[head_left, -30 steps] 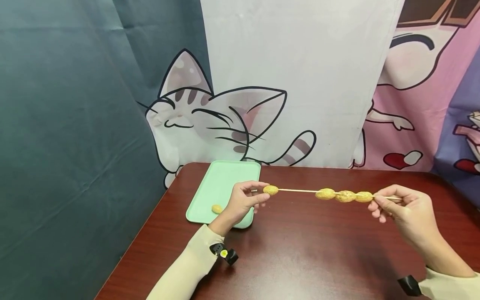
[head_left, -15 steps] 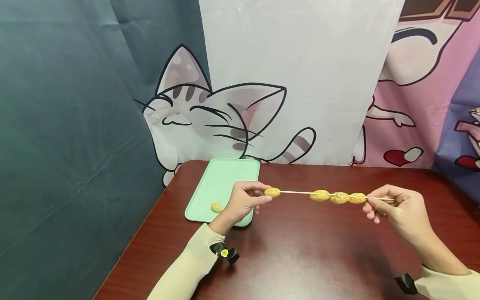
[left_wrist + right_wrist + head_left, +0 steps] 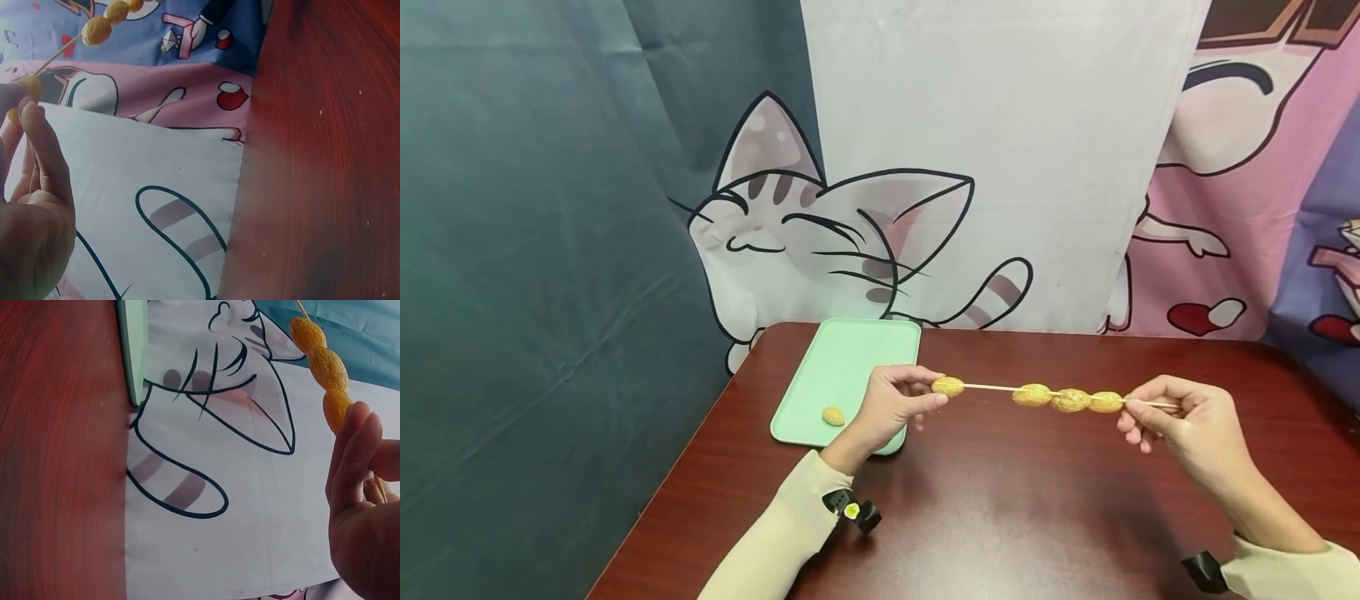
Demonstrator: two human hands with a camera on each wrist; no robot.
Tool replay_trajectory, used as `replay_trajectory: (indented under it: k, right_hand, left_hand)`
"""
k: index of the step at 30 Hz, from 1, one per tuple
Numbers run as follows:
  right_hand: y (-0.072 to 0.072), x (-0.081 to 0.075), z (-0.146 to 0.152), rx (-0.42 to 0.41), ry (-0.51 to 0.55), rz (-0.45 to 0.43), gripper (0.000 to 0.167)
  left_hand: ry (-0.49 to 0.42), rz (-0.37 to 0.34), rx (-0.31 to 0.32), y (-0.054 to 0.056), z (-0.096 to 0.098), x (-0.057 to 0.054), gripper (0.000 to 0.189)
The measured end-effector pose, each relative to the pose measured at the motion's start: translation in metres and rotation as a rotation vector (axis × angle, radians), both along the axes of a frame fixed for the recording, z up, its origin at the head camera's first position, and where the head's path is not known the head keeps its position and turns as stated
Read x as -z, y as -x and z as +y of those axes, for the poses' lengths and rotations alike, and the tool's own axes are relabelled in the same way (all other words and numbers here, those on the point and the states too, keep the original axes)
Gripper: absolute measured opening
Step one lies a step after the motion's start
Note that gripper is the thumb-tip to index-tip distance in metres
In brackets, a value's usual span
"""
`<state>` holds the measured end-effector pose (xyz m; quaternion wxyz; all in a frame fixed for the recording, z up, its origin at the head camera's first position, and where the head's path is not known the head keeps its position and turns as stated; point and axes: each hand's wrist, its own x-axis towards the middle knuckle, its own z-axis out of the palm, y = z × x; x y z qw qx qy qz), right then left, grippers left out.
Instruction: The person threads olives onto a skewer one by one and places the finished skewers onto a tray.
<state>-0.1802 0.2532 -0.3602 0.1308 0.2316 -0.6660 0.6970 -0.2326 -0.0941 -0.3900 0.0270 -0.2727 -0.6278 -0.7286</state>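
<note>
Raised above the table, a thin wooden skewer (image 3: pixel 988 387) runs almost level between the hands. Its right part carries three yellow, wrinkled oval pieces (image 3: pixel 1071 401) pressed together; their kind is unclear. My right hand (image 3: pixel 1195 429) pinches the skewer just beyond them, and the skewer's end shows past the fingers. At the other end, my left hand (image 3: pixel 891 408) pinches another yellow oval piece (image 3: pixel 948 387) between thumb and fingers, on the skewer's tip. A bare stretch of stick separates it from the three. In the right wrist view the pieces (image 3: pixel 328 367) touch end to end.
A pale green tray (image 3: pixel 850 358) lies at the table's back left, partly behind the left hand. One loose yellow oval piece (image 3: pixel 832 416) rests on it. The dark red wooden table (image 3: pixel 1000 517) meets a printed cloth backdrop (image 3: pixel 1037 125) at the back.
My right hand has moved left with the skewer and its three pieces, closing the gap to the piece in the left hand. The left hand has shifted only slightly right.
</note>
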Motion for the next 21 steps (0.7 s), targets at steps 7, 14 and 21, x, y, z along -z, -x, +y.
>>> replay_trajectory:
  k: [7, 14, 21]
  right_hand:
    - [-0.0005, -0.0005, -0.0007, 0.010, -0.032, -0.011, 0.020]
    - [-0.0034, -0.0043, -0.0025, 0.019, -0.059, -0.024, 0.016]
    - [-0.0064, -0.0079, -0.0054, 0.012, -0.070, -0.013, 0.018]
  left_hand:
    - [-0.017, 0.008, 0.017, -0.0014, 0.0003, 0.0003, 0.040]
    - [-0.016, 0.007, 0.027, -0.0047, 0.0046, -0.0022, 0.034]
    - [-0.009, 0.005, 0.035, -0.0064, 0.0099, -0.0034, 0.032]
